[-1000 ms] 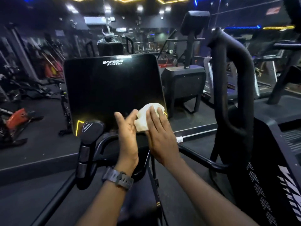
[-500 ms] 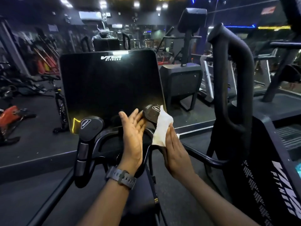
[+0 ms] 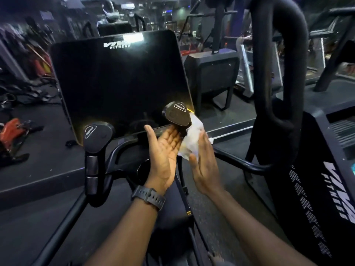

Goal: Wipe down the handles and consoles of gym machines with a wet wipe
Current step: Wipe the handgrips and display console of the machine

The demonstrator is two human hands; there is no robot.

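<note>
The right hand (image 3: 203, 166), fingers straight, is pressing the wet wipe (image 3: 193, 135) around the right handle grip (image 3: 177, 116); the left hand (image 3: 163, 150), fingers open, is seemingly touching its other side.

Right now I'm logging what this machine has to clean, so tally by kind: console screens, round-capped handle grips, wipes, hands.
Console screen: 1
Capped handle grips: 2, left grip and right grip
Wet wipe: 1
Hands: 2, left hand and right hand
Total: 6

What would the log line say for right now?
step: wiping right handle | left hand: open, beside handle | right hand: flat, pressing wipe on handle | console: dark
</note>
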